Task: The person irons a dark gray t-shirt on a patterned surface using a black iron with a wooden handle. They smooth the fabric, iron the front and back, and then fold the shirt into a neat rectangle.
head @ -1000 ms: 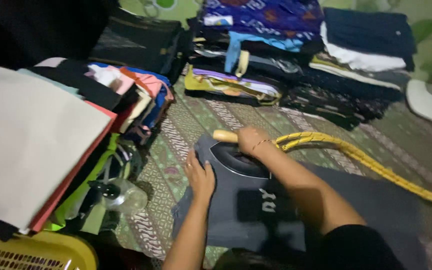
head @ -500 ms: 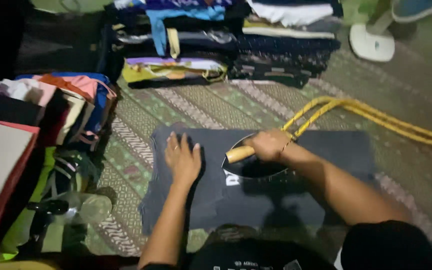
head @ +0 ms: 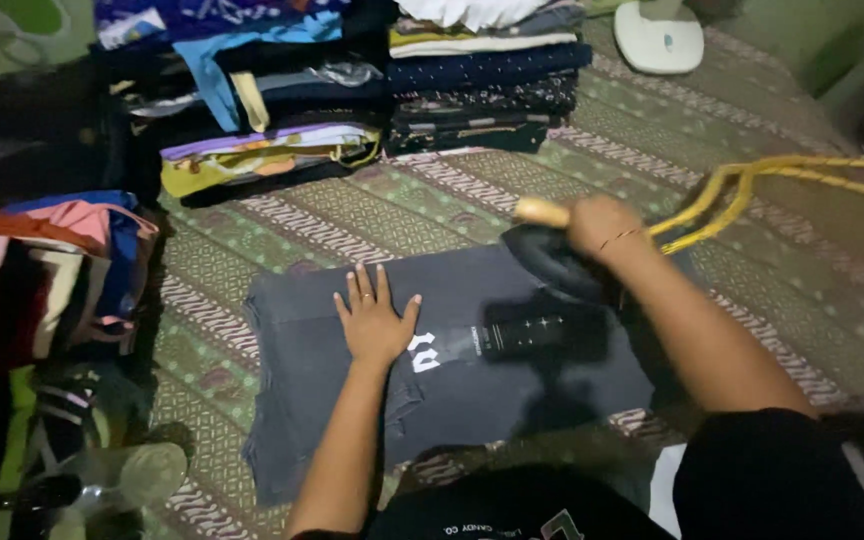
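The dark grey garment (head: pixel 452 370) lies flat on the patterned mat (head: pixel 772 290). The left hand (head: pixel 376 322) rests palm-down on the garment, fingers spread apart. The right hand (head: pixel 602 225) has its fingers clamped on the wooden handle of the iron (head: pixel 552 262), which sits at the garment's upper right edge. A yellow cord (head: pixel 752 185) runs off to the right. Folded clothes (head: pixel 352 90) are stacked beyond.

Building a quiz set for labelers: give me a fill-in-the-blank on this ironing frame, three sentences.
1. The left hand lies flat on the dark grey ____.
2. The right hand grips the iron by its ____ handle.
3. The iron's cord is ____ in colour.

Missing words: shirt; wooden; yellow
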